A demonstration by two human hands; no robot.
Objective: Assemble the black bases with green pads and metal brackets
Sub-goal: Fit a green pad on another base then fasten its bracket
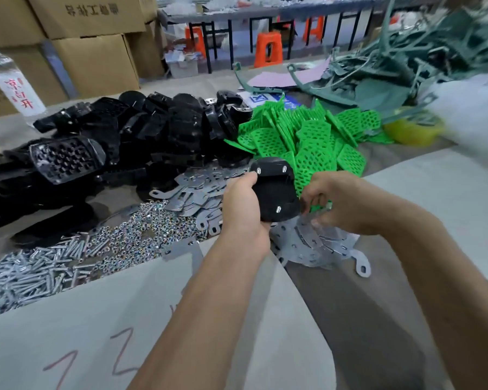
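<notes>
My left hand (244, 205) grips a black base (275, 190) from its left side, back face toward me, with three screw ends poking through it. My right hand (331, 205) sits at the base's right edge with curled fingers, over the heap of metal brackets (316, 246); its fingertips are blurred, and what they hold cannot be made out. A pile of green perforated pads (310, 136) lies just behind the hands. The pile of black bases (130, 136) fills the left middle of the table.
Nuts (141, 232) and screws (31, 274) lie in heaps at the left front, with more brackets (192, 192) beside them. A plastic bottle (10, 80) and cardboard boxes (93, 60) stand at back left. Dark green scrap (406, 60) and a yellow tape roll (412, 129) are at back right.
</notes>
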